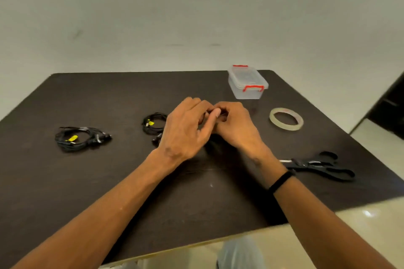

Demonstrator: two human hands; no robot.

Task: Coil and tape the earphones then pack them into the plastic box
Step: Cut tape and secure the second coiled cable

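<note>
Earphones: black, coiled, yellow-tagged.

Table: carries every item listed below.
Left hand and right hand: meet above the table centre, fingertips touching; a small piece of cable shows between them (mostly hidden).
Near earphone coil: on the table, just left of the left hand, partly behind it.
Far-left earphone bundle: on the table, well left of the near earphone coil.
Plastic box: at the far edge, behind and right of the hands, lid on.
Tape roll: lies flat, right of the right hand, in front of the plastic box.
Scissors: lie flat, nearer than the tape roll, just right of the right forearm.
</note>
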